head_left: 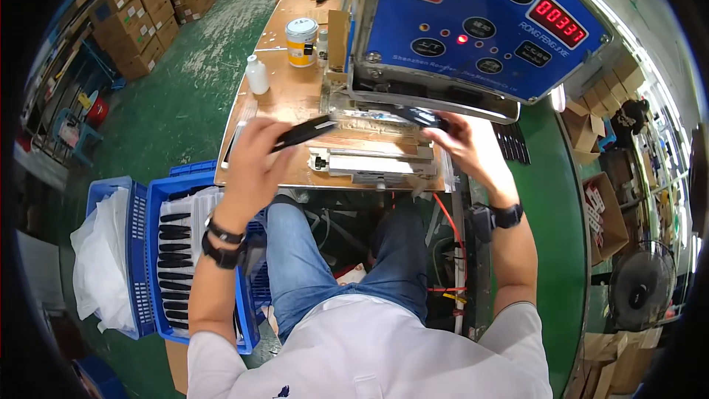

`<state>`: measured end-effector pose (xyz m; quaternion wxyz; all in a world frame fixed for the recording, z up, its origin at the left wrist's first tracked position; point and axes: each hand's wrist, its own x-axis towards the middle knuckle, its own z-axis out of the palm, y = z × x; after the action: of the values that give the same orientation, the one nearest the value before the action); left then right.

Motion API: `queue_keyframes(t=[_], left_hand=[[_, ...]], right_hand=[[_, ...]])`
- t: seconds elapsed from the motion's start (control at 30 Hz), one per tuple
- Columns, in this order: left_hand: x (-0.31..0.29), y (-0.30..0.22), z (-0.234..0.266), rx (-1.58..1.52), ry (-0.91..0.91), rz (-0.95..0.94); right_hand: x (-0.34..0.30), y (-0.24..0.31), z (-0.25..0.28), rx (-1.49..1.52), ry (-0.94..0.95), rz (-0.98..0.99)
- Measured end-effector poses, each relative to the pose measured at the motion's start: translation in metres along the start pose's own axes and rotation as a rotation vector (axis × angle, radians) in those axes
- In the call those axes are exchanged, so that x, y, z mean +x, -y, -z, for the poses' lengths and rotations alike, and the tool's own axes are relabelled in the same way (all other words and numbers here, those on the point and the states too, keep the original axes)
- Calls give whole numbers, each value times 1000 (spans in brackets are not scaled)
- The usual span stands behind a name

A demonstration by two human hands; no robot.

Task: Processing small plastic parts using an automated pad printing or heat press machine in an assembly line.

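My left hand (255, 154) grips a long flat black piece (306, 131) by its near end, above the left side of the bench. On the other side, my right hand (470, 149) closes around a second black piece (419, 116) with a shiny face, just under the front of a blue machine (473, 22). The two black pieces point toward each other with a small gap. Below them a pale metal fixture (377, 162) lies along the bench's front edge. I cannot tell exactly what the black pieces are.
On the wooden bench (284, 26) stand a white bottle (257, 75) and a white and yellow tub (301, 43). A blue crate (153, 214) of black pieces is at my left, beside another holding white wrapping (107, 258). More black pieces (511, 143) lie right of the machine.
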<state>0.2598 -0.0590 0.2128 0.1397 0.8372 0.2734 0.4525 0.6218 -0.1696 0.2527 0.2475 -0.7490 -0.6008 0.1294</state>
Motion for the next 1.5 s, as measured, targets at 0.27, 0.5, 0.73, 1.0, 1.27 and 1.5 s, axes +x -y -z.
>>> queue_keyframes(t=[0.27,0.5,0.73,1.0,1.27,1.5], left_hand=[[55,-26,-85,120,151,-288],[43,-55,-54,249,147,-315],[-194,52,68,304,-117,570],[-460,19,171,472,-388,1392],[-526,53,131,750,-214,1440],[-505,85,121,718,-12,1460]], right_hand=[[-115,-154,23,113,-397,-94],[-168,-331,41,-102,-709,-591],[-118,-401,49,-363,-463,-620],[-17,-590,84,-347,-236,-631],[-21,-537,75,-515,-369,-369],[-58,-449,119,-19,-217,-436]])
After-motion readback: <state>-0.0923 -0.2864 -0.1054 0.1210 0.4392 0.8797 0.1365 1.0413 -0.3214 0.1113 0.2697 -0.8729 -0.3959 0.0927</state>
